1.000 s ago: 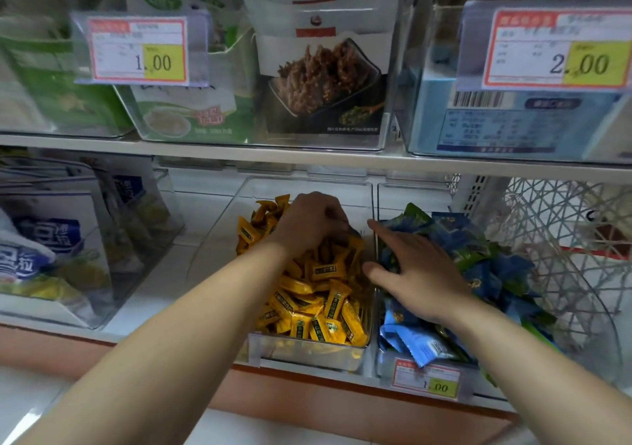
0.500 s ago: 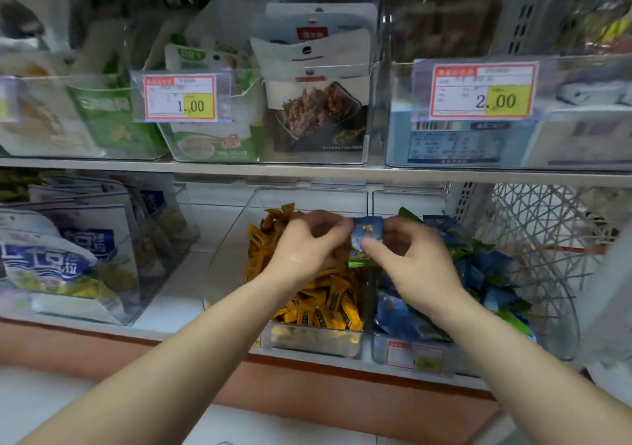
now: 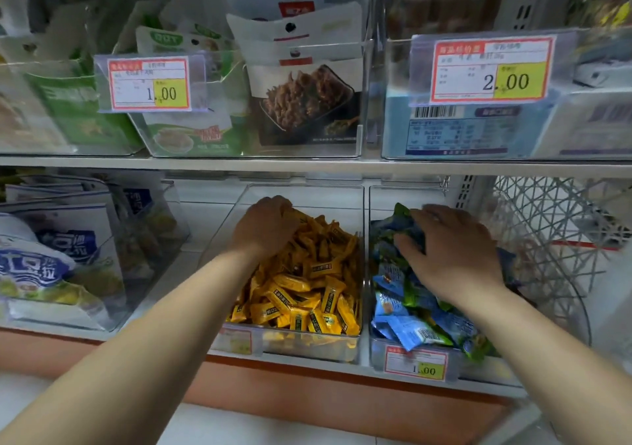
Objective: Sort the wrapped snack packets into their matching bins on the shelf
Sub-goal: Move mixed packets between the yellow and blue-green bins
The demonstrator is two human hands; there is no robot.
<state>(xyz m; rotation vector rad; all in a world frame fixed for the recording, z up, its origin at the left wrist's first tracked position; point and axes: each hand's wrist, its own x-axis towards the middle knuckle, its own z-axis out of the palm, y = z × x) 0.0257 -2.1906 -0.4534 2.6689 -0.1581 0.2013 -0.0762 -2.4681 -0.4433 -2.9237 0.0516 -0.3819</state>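
Both hands had parted since meeting between the bins half a second before. At the moment pictured, the left hand [image 3: 265, 227] was sunk knuckles-up into the yellow packets [image 3: 307, 294] at the back of their clear bin [image 3: 307, 347], fingertips buried; I could not tell whether they held anything. The right hand [image 3: 451, 256] lay spread, fingers loose, on the blue and green packets [image 3: 410, 328] heaped in the neighbouring bin [image 3: 378, 352], a dark blue packet [image 3: 414, 235] directly beneath its fingers. A white wire basket [image 3: 547, 239] stood just right of that hand.
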